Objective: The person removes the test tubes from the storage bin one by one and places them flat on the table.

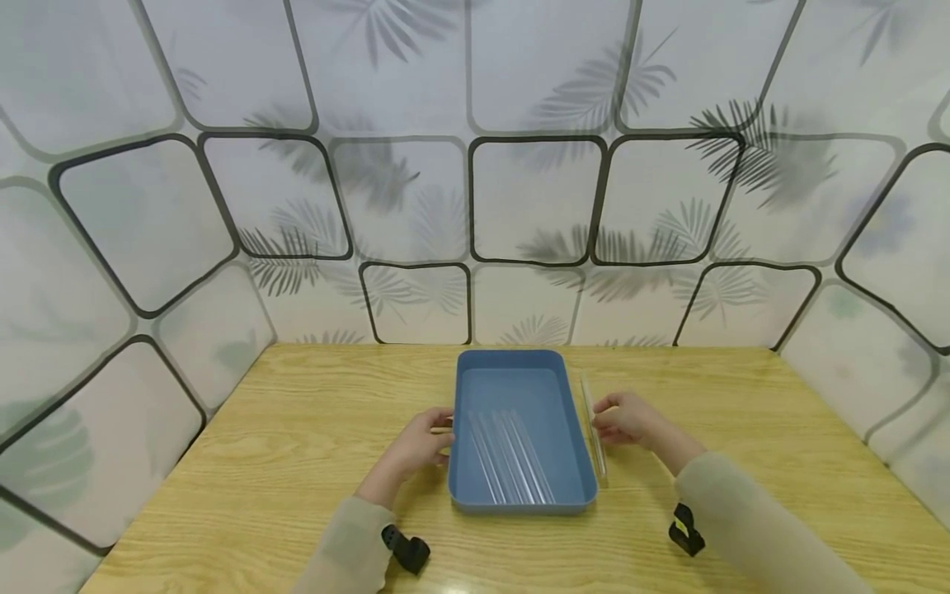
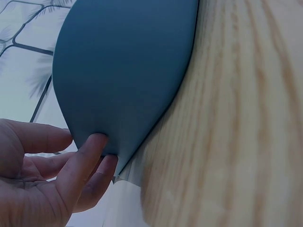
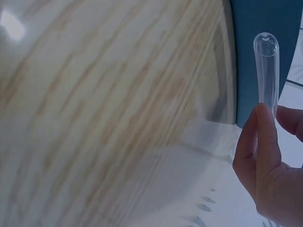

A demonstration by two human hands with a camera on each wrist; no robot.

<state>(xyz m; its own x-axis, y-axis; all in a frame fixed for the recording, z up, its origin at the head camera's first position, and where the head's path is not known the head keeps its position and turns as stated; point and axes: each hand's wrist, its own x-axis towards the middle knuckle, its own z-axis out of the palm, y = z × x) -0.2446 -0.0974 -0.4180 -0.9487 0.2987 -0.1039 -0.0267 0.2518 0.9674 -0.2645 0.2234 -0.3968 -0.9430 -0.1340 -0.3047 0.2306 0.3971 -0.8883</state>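
Note:
A clear test tube [image 1: 596, 437] with a rounded end is pinched between the thumb and fingers of my right hand [image 1: 627, 419], just outside the right wall of a blue tray [image 1: 582, 462]. In the right wrist view the test tube [image 3: 267, 71] shows its closed round end, with the tray wall [image 3: 246, 90] behind it. My left hand [image 1: 416, 452] touches the tray's left outer wall with its fingertips. From the left wrist, the fingers [image 2: 80, 165] lie fairly straight against that blue wall [image 2: 123, 71]. Several clear tubes [image 1: 512, 462] lie side by side inside the tray.
The tray stands on a wooden table [image 1: 319, 437]. A patterned white curtain [image 1: 534, 198] rises at the table's back edge and along both sides. Each sleeve has a black wrist camera strap [image 1: 404, 549] near it.

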